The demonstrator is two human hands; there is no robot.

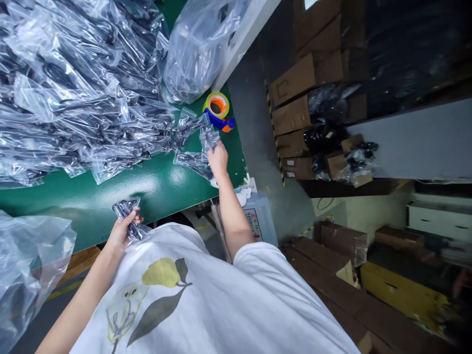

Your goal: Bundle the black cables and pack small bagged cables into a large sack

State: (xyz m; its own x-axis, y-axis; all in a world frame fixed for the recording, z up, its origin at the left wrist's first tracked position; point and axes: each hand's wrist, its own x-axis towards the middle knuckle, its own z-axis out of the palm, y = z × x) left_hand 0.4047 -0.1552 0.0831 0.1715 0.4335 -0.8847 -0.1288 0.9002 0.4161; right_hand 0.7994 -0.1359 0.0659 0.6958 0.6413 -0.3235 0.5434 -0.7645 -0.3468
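Note:
My left hand (123, 229) is closed around a bagged black cable (126, 207) close to my shirt, at the table's front edge. Farther right, my right hand (218, 160) grips the end of another clear-bagged dark cable (209, 136) above the green table (162, 172). Just left of that hand lies one more bagged cable (193, 161). A big heap of bagged cables (84, 93) covers the table's far left part. Beyond my right hand sits a blue tape dispenser (217, 119) with a yellow-and-orange roll of tape (217, 104).
A large clear plastic bag (197, 54) stands at the back beside a white frame bar (245, 42). Another clear bag (33, 265) hangs at the near left. A grey box-shaped machine (263, 216) is beside the table's right end. Cardboard boxes (293, 115) are stacked across the aisle.

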